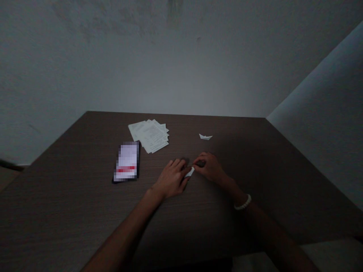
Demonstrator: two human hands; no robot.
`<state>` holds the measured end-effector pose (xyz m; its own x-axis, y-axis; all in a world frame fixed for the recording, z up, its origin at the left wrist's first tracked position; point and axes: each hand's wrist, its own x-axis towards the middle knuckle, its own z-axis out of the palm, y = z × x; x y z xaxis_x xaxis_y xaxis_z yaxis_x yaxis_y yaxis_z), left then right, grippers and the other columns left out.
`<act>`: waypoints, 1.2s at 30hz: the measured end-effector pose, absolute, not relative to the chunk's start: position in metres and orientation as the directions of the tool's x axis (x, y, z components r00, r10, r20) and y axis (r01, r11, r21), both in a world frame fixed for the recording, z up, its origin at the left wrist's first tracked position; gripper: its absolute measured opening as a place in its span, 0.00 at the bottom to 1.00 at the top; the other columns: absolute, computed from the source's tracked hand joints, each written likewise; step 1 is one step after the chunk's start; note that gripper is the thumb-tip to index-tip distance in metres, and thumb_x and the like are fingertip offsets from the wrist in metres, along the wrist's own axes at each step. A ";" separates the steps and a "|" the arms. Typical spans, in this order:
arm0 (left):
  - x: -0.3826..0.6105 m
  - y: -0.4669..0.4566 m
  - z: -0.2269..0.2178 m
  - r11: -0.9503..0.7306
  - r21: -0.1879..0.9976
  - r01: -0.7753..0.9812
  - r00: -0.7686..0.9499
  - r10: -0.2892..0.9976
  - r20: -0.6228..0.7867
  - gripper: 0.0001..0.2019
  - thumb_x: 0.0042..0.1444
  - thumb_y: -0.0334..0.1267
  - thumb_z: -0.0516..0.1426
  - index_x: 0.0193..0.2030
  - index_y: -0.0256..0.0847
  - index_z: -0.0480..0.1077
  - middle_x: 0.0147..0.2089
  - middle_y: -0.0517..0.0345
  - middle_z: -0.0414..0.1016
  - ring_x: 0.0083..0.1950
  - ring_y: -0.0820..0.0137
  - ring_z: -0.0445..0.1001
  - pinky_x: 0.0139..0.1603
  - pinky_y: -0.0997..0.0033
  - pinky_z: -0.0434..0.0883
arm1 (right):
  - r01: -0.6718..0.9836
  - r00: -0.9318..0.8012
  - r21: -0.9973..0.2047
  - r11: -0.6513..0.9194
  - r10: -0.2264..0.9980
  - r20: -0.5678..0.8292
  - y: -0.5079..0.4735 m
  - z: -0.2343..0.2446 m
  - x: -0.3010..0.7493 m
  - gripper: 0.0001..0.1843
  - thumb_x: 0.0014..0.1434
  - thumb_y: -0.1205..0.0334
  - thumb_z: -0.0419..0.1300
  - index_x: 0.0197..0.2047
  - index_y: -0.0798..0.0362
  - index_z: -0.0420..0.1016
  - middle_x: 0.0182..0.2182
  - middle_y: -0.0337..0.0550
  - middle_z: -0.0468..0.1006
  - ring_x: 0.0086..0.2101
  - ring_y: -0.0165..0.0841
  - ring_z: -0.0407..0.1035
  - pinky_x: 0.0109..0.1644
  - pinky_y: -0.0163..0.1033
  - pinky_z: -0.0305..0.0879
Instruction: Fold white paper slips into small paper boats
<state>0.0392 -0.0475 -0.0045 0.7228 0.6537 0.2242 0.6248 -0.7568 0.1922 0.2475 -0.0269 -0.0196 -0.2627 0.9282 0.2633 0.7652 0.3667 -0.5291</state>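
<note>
A small piece of folded white paper (190, 172) lies on the brown table between my two hands, partly covered by fingers. My left hand (173, 177) rests palm down and holds the paper against the tabletop, with its thumb and forefinger at the paper's left side. From the right, my right hand (209, 166) pinches the paper's upper right corner between thumb and forefinger; its other fingers are curled. Beyond the hands sits a small folded paper boat (205, 137), touched by neither hand.
A fanned stack of printed paper sheets (150, 136) lies at the back left of the table (70, 162). In front of it is a phone (126, 161) with its lit screen blurred out. A grey wall (176, 75) borders the table's far edge.
</note>
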 end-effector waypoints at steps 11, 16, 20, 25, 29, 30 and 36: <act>0.040 -0.048 -0.002 -0.759 0.184 0.625 0.732 0.651 0.200 0.21 0.60 0.37 0.51 0.60 0.43 0.65 0.59 0.46 0.61 0.54 0.56 0.61 0.53 0.55 0.61 | 0.759 -0.235 -0.538 0.366 0.925 0.298 -0.031 -0.023 0.251 0.03 0.52 0.66 0.66 0.32 0.50 0.80 0.33 0.41 0.76 0.36 0.33 0.69 0.44 0.39 0.63; 0.041 -0.048 -0.002 -0.753 0.175 0.634 0.727 0.658 0.199 0.22 0.60 0.37 0.51 0.61 0.44 0.64 0.59 0.46 0.62 0.55 0.55 0.60 0.52 0.54 0.61 | 0.763 -0.238 -0.534 0.364 0.926 0.293 -0.030 -0.023 0.251 0.02 0.52 0.66 0.66 0.32 0.50 0.80 0.33 0.42 0.77 0.36 0.33 0.70 0.43 0.39 0.63; 0.039 -0.048 -0.001 -0.752 0.182 0.633 0.722 0.659 0.213 0.21 0.60 0.38 0.51 0.60 0.42 0.65 0.57 0.45 0.63 0.54 0.55 0.61 0.51 0.53 0.62 | 0.760 -0.241 -0.536 0.368 0.925 0.293 -0.029 -0.023 0.252 0.02 0.52 0.66 0.66 0.32 0.51 0.79 0.33 0.42 0.77 0.35 0.33 0.70 0.44 0.39 0.63; 0.036 -0.048 -0.001 -0.752 0.180 0.634 0.715 0.659 0.233 0.18 0.61 0.40 0.51 0.56 0.41 0.68 0.54 0.45 0.65 0.52 0.56 0.62 0.50 0.54 0.62 | 0.758 -0.237 -0.543 0.361 0.928 0.287 -0.029 -0.023 0.253 0.03 0.51 0.66 0.66 0.32 0.50 0.79 0.34 0.42 0.77 0.36 0.34 0.70 0.44 0.40 0.63; 0.035 -0.048 -0.001 -0.748 0.190 0.636 0.709 0.664 0.237 0.17 0.62 0.40 0.51 0.54 0.41 0.70 0.51 0.45 0.66 0.51 0.57 0.62 0.49 0.55 0.62 | 0.757 -0.244 -0.545 0.359 0.930 0.274 -0.029 -0.022 0.253 0.02 0.52 0.66 0.66 0.32 0.50 0.79 0.34 0.43 0.77 0.36 0.34 0.70 0.43 0.39 0.63; 0.035 -0.048 -0.001 -0.746 0.197 0.636 0.707 0.666 0.239 0.16 0.62 0.41 0.50 0.54 0.41 0.70 0.51 0.45 0.66 0.50 0.57 0.62 0.49 0.56 0.62 | 0.760 -0.243 -0.542 0.358 0.931 0.273 -0.029 -0.022 0.253 0.02 0.52 0.66 0.66 0.32 0.51 0.80 0.34 0.43 0.77 0.36 0.34 0.70 0.43 0.39 0.63; 0.035 -0.048 -0.003 -0.756 0.204 0.622 0.714 0.655 0.249 0.27 0.57 0.57 0.54 0.53 0.37 0.70 0.48 0.45 0.68 0.49 0.56 0.64 0.50 0.54 0.64 | 0.762 -0.242 -0.530 0.371 0.923 0.299 -0.030 -0.023 0.251 0.02 0.53 0.66 0.66 0.33 0.51 0.79 0.34 0.42 0.76 0.36 0.34 0.69 0.44 0.39 0.63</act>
<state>0.0346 -0.0476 -0.0028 0.7137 0.6545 0.2495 0.6221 -0.7560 0.2038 0.2513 -0.0304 -0.0231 -0.2416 0.9233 0.2986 0.7625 0.3710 -0.5301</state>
